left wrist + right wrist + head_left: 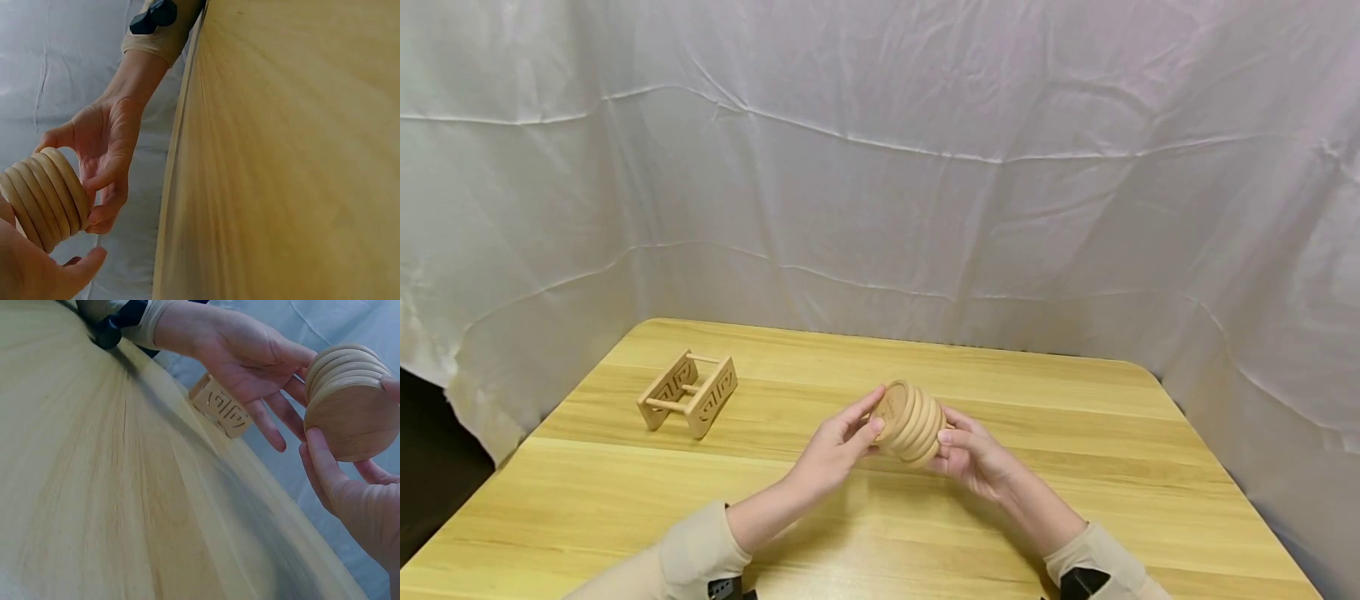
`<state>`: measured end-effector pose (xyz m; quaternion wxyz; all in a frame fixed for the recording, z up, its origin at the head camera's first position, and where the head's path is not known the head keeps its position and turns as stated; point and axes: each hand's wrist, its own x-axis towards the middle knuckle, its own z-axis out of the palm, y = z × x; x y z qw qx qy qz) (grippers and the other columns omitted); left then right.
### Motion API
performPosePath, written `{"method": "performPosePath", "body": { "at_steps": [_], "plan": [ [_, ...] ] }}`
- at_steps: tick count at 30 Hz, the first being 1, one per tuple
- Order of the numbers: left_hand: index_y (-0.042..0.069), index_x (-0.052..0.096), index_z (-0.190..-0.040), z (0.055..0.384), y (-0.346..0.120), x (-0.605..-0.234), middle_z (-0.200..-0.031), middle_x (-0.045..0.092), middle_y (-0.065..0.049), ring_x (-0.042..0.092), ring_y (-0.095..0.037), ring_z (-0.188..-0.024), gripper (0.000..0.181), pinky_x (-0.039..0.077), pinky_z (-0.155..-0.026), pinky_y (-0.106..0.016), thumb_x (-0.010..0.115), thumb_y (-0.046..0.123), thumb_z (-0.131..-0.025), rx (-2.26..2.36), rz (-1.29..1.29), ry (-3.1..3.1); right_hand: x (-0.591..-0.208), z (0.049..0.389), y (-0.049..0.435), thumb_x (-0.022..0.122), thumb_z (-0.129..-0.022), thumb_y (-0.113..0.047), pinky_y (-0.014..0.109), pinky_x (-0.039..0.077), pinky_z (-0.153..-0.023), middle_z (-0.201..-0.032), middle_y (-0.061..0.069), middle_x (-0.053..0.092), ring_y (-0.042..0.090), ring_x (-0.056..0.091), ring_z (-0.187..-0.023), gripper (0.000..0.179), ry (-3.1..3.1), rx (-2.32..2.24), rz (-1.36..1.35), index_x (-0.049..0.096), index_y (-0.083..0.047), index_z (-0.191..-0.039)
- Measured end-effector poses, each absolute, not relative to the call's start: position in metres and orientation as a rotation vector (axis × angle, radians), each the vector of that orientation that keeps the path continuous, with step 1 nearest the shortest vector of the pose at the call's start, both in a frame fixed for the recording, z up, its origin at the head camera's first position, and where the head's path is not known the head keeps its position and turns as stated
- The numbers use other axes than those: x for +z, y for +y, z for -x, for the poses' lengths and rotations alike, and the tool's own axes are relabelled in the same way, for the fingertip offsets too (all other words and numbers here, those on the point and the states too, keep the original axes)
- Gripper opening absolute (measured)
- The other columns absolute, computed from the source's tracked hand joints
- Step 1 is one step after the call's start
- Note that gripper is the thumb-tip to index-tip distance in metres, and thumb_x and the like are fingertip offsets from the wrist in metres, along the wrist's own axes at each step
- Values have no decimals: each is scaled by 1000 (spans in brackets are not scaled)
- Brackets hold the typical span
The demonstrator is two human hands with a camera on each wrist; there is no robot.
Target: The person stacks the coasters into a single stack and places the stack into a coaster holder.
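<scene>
A stack of several round wooden coasters [917,429] is held tilted above the table between both hands. The left hand [837,446] grips its left end, thumb on the front face and fingers around the rim. At the right end, the right hand [976,461] holds the rim between thumb and fingers. In the left wrist view the stacked edges of the coasters [47,199] show side by side. The right wrist view shows the plain flat face of the end coaster [353,422], with the others fanned slightly behind it.
On the left of the wooden table [1037,517] stands a wooden coaster holder [713,398], with carved side panels joined by round bars. A pale fabric curtain [880,208] hangs around the table's back and sides.
</scene>
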<state>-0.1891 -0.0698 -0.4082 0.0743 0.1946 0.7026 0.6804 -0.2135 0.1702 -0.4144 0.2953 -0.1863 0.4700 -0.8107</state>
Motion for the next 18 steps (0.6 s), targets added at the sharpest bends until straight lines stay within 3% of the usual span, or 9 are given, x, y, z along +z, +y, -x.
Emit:
{"method": "performPosePath", "body": {
  "at_steps": [4, 10, 15, 18],
  "plan": [
    [12, 40, -149, 187, -70, -408, -134, 60, -16, 61, -27, -117, 53, 57, -91, -32, 54, 25, -100, 1981, -620, 2321, -412, 212, 170, 55, -90, -5, 35, 55, -99, -129, 8, 57, 19, 65, -111, 79, 1169, -2156, 507, 8, 3, -153],
    [8, 45, -145, 187, -72, -406, -142, 55, -13, 56, -29, -127, 54, 56, -95, -27, 60, 24, -96, 1945, -696, 2465, -412, 211, 169, 57, -91, -7, 32, 55, -98, -126, 8, 57, 18, 64, -109, 64, 1115, -2137, 547, 27, -3, -147],
    [3, 47, -141, 188, -75, -404, -135, 61, -15, 63, -29, -115, 58, 57, -87, -21, 64, 28, -92, 1982, -788, 2444, -410, 209, 168, 59, -90, -9, 32, 55, -98, -127, 9, 57, 18, 65, -108, 75, 1136, -2121, 545, 16, 2, -151],
    [1, 50, -139, 188, -76, -403, -130, 64, -17, 65, -29, -111, 62, 59, -84, -24, 66, 34, -89, 2006, -837, 2430, -407, 208, 167, 59, -90, -10, 32, 55, -98, -127, 8, 57, 18, 65, -108, 79, 1165, -2113, 537, 12, 4, -152]
  ]
}}
